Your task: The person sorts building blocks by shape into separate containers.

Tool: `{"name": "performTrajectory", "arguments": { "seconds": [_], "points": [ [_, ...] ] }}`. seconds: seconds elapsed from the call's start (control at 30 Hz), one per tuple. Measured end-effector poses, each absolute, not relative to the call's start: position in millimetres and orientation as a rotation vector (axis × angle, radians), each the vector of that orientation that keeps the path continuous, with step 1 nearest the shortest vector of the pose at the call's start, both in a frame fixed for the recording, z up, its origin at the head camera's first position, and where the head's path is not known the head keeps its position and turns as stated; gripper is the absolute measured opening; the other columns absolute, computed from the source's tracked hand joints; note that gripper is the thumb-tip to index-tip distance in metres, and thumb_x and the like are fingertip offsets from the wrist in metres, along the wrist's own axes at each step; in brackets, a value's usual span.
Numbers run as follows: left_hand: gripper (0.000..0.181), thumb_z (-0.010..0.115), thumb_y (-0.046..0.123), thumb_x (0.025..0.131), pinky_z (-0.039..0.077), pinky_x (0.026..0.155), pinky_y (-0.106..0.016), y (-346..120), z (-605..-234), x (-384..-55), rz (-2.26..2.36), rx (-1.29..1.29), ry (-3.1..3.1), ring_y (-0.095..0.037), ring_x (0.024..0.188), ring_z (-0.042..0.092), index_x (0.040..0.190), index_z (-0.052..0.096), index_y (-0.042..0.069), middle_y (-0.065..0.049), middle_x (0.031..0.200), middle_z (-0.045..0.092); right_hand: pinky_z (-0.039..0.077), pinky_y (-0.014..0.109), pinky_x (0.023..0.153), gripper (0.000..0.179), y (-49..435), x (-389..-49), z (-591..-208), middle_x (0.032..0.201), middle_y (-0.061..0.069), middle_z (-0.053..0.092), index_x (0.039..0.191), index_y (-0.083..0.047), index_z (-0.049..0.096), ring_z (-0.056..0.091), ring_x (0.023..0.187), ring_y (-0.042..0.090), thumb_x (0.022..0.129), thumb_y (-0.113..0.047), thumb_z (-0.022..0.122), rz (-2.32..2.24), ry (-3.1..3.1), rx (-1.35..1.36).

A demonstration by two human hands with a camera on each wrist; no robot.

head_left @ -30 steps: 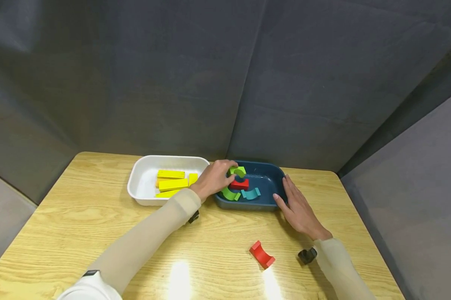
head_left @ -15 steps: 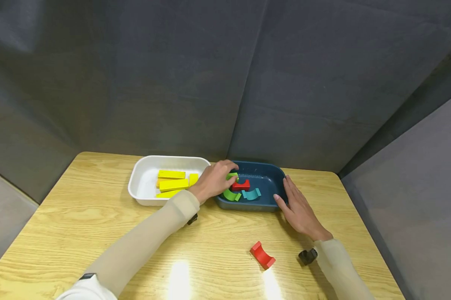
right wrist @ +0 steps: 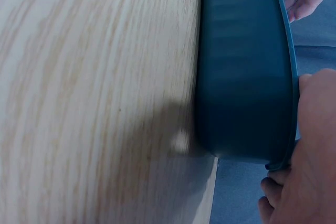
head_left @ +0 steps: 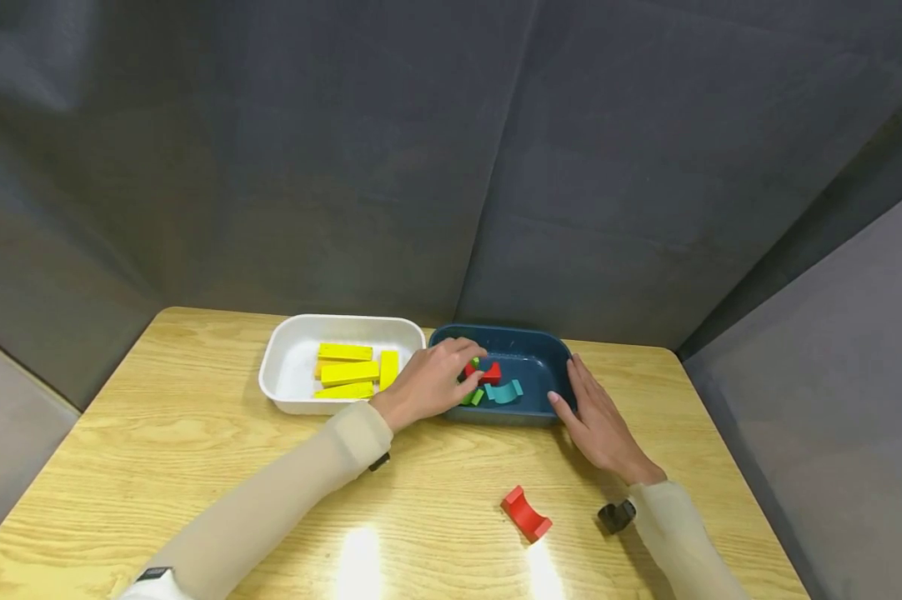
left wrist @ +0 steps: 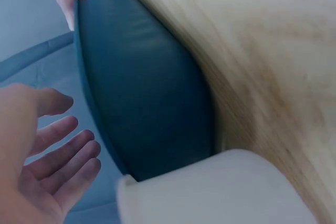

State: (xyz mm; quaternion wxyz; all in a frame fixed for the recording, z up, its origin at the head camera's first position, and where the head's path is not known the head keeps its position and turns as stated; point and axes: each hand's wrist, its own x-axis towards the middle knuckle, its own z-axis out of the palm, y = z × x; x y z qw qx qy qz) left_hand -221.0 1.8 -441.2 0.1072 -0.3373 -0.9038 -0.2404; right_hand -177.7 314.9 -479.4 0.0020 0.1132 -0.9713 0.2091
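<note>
My left hand (head_left: pixel 439 379) is over the left end of a dark blue plastic bin (head_left: pixel 543 358). In the left wrist view its fingers (left wrist: pixel 79 158) are loosely bent and apart from the thumb, with nothing between them. Under and beside it in the bin lie a red arch block (head_left: pixel 490 374), a teal curved block (head_left: pixel 505 392) and green blocks (head_left: pixel 477 397), partly hidden by the hand. My right hand (head_left: pixel 601 425) holds the bin's right end, thumb over the front rim and fingers along the outer side.
A white bin (head_left: pixel 286 367) with several yellow blocks (head_left: pixel 349 372) stands to the left, against the blue one. Another red arch block (head_left: pixel 526 514) lies on the wooden table (head_left: pixel 421 508) in front. A dark cloth wall (head_left: pixel 346 167) rises behind.
My left hand lets go of a green arch block in the blue bin's left end and draws slightly back toward me. My right hand stays at the bin's right end.
</note>
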Motion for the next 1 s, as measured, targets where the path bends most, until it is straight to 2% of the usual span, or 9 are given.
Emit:
{"name": "performTrajectory", "arguments": {
  "seconds": [0.33, 0.63, 0.77, 0.87, 1.0],
  "points": [
    [0.037, 0.078, 0.023, 0.100, 0.066, 0.082, -0.032, -2.0, -434.6, -187.9, -0.725, -1.137, -2.528, -0.021, 0.119, 0.071, 0.135, 0.073, 0.012, -0.005, 0.135, 0.073, 0.014, 0.068, 0.129, 0.082, 314.7, -176.9, -479.6, 0.181, 0.013, 0.000, 0.171, -0.001, 0.010, 0.010, 0.165, 0.043, 0.114, -0.052, 0.042, 0.651, -3.047, 0.355],
    [0.039, 0.077, 0.026, 0.101, 0.065, 0.086, -0.028, -6.5, -429.9, -162.5, -0.752, -1.242, -2.487, -0.021, 0.121, 0.070, 0.137, 0.071, 0.011, -0.004, 0.139, 0.071, 0.014, 0.069, 0.129, 0.082, 315.6, -175.5, -479.8, 0.181, 0.013, 0.000, 0.172, -0.002, 0.009, 0.010, 0.165, 0.043, 0.114, -0.050, 0.043, 0.654, -3.053, 0.349],
    [0.039, 0.078, 0.026, 0.101, 0.064, 0.083, -0.025, -6.6, -429.3, -151.5, -0.786, -1.265, -2.499, -0.020, 0.118, 0.072, 0.136, 0.071, 0.012, -0.004, 0.137, 0.071, 0.014, 0.069, 0.129, 0.082, 314.4, -176.8, -478.6, 0.181, 0.014, 0.000, 0.172, -0.002, 0.010, 0.010, 0.165, 0.043, 0.114, -0.051, 0.042, 0.643, -3.053, 0.346],
    [0.039, 0.079, 0.026, 0.100, 0.062, 0.087, -0.022, -5.0, -430.6, -144.1, -0.825, -1.294, -2.516, -0.018, 0.118, 0.072, 0.136, 0.072, 0.012, -0.003, 0.136, 0.072, 0.014, 0.069, 0.129, 0.082, 313.4, -177.3, -477.7, 0.181, 0.014, 0.000, 0.172, -0.002, 0.009, 0.010, 0.165, 0.044, 0.114, -0.052, 0.041, 0.635, -3.062, 0.337],
    [0.040, 0.079, 0.028, 0.100, 0.059, 0.098, -0.023, -1.3, -433.0, -134.5, -0.842, -1.327, -2.514, -0.016, 0.120, 0.071, 0.136, 0.072, 0.012, -0.002, 0.135, 0.072, 0.014, 0.069, 0.129, 0.082, 312.7, -177.4, -477.0, 0.181, 0.015, 0.000, 0.172, -0.002, 0.009, 0.010, 0.165, 0.044, 0.114, -0.051, 0.042, 0.637, -3.066, 0.329]
  ]
}}
